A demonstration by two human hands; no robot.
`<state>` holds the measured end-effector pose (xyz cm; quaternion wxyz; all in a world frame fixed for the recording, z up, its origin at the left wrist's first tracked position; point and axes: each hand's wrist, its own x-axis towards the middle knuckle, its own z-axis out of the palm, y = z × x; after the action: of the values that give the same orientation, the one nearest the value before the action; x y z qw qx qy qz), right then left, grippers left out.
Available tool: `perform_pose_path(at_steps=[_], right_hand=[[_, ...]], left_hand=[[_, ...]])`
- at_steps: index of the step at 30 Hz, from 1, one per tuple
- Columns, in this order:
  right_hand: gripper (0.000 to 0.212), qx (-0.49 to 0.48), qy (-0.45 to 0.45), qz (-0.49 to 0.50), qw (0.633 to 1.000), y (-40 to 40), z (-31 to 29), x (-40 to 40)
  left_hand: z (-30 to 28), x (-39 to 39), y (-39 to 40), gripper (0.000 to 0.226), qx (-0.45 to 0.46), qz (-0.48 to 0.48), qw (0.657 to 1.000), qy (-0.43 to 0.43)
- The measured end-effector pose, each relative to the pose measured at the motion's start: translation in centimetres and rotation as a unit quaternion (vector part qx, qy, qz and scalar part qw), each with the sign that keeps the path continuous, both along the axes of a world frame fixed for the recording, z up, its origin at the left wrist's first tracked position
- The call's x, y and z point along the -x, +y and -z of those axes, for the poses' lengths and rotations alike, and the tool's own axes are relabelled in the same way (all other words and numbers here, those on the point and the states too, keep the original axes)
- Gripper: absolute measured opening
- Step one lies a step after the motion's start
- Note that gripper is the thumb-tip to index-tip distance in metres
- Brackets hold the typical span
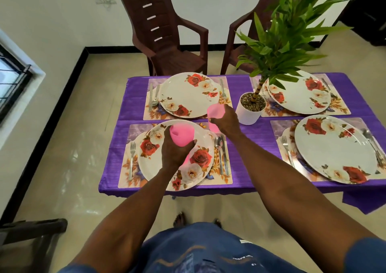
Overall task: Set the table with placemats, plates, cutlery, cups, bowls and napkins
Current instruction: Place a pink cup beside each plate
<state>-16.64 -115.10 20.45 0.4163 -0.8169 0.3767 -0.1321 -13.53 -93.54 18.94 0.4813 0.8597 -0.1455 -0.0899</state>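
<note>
While both arms are stretched over the table, the scene is recorded as follows.
Left hand (176, 153): a pink cup (181, 134) is grasped from the side, fingers and thumb curled round its wall; it is held above the near left plate (158, 168), mouth tilted toward the camera.
Right hand (226, 119): a second pink cup (215, 116) is gripped, fingers wrapped over its far side; it is held over the purple tablecloth (240, 168), between the near left plate and the far left plate (188, 95).
Hidden: the lower part of each cup is covered by the hand holding it; whether either cup touches anything below cannot be told.
Cups: translucent pink plastic, plain, slightly tapered.
Settings: four floral placemats are laid, each with a white rose-patterned plate; a fork (132, 158) lies left of the near left plate, a spoon (218, 145) and a knife to its right.
Obscured: the far right plate (302, 99) is partly covered by leaves of the potted plant (250, 107).
Cut off: cutlery beside the near right plate (334, 149) is hard to make out at the frame's edge.
</note>
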Motion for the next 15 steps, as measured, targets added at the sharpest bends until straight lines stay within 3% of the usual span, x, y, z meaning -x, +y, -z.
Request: perform_pose_path(at_steps=[6,15], right_hand=[[0.080,-0.004,-0.002,-0.008,1.000,-0.5,1.1,-0.4],[0.098,-0.044,0.022,-0.048,0.998,-0.5,0.8,-2.1]], left_hand=[[-0.1,-0.5,0.3,0.110,-0.010,0.001,1.000,0.010],[0.3,-1.0,0.3,0.105,-0.017,0.003,1.000,0.005]])
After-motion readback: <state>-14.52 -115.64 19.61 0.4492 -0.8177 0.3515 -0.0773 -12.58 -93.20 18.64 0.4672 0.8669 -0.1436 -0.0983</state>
